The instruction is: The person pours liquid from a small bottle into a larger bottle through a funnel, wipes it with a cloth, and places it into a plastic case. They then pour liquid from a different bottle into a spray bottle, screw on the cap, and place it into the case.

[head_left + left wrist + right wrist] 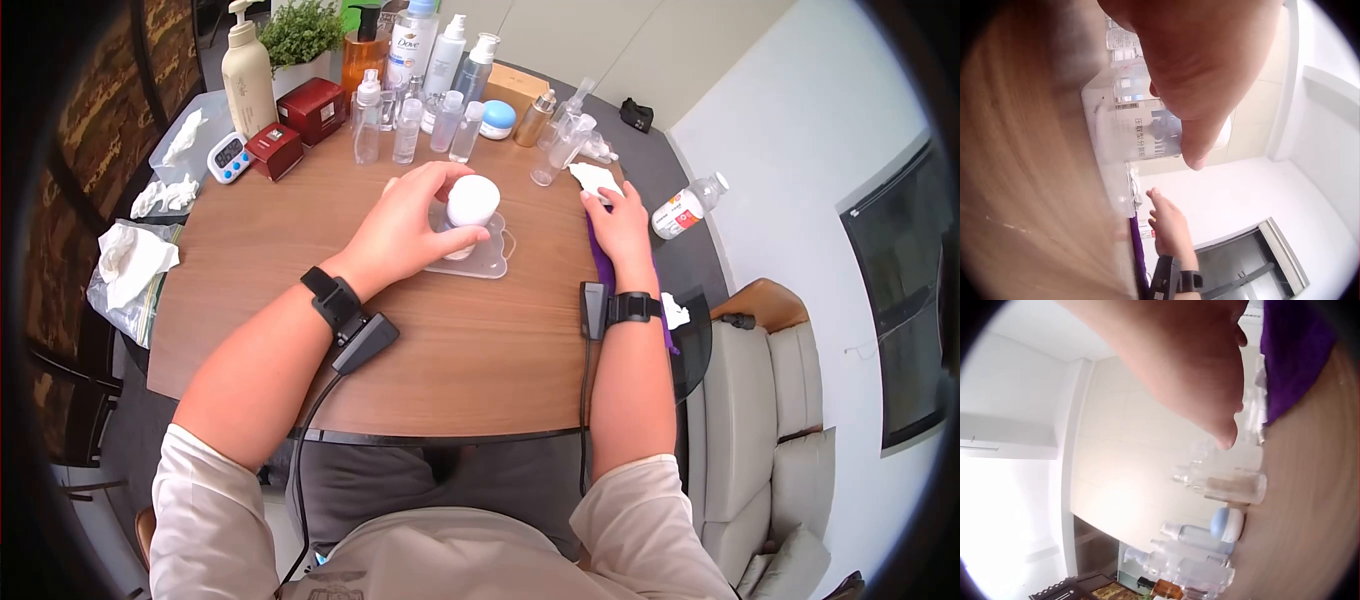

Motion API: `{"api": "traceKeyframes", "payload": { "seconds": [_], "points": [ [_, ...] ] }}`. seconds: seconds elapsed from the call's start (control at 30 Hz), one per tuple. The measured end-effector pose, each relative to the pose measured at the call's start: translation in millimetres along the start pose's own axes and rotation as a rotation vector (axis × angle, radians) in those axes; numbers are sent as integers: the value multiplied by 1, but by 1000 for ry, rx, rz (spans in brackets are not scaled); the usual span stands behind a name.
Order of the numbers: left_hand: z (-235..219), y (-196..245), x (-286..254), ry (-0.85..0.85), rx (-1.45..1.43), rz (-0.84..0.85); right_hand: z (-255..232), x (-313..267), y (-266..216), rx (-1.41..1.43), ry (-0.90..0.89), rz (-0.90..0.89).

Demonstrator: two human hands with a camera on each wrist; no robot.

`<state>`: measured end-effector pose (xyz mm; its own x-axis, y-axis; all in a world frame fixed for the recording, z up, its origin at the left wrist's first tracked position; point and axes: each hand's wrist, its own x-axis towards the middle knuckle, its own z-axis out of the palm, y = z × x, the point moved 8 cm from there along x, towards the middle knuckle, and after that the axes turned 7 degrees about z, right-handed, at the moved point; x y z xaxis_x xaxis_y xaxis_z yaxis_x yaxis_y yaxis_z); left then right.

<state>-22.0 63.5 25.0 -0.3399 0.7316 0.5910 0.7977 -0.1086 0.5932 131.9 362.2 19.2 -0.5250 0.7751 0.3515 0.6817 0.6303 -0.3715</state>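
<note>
My left hand (408, 228) holds a clear dispenser bottle (1138, 132) with a white top (473, 201), thumb on the near side and fingers round the far side. Printed lettering shows on the bottle's wall in the left wrist view. It stands upright on a clear plastic tray (488, 262) with a scalloped edge. At the table's right side, my right hand (622, 228) hovers with relaxed fingers by a crumpled white tissue (594, 178). A purple cloth (1294, 359) lies beneath that hand, along the table edge.
Several small clear bottles (406, 132) and taller pump bottles (247, 80) line the back of the table (480, 360). A blue-lidded jar (497, 120), dark red boxes (274, 151) and a timer (229, 158) stand there too. A labelled bottle (688, 207) is at right.
</note>
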Motion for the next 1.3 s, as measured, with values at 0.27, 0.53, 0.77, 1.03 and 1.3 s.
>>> {"api": "traceKeyframes", "payload": {
  "seconds": [0.27, 0.53, 0.77, 1.03, 1.3],
  "points": [
    [-7, -1, 0, 12, -191, -19, 9, 16, 10, 11, 102, 4],
    [-7, -22, -1, 125, -532, -164, -44, -20, -43, 275, 163, -102],
    [-7, -15, -2, 60, -307, -128, -47, -46, -91, 506, -64, -240],
    [-8, -5, 2, 33, -157, 3, -15, -98, -160, 728, -411, -545],
    [-7, -22, -4, -40, -56, 18, -115, -37, -70, 973, -39, -143]
  ]
}}
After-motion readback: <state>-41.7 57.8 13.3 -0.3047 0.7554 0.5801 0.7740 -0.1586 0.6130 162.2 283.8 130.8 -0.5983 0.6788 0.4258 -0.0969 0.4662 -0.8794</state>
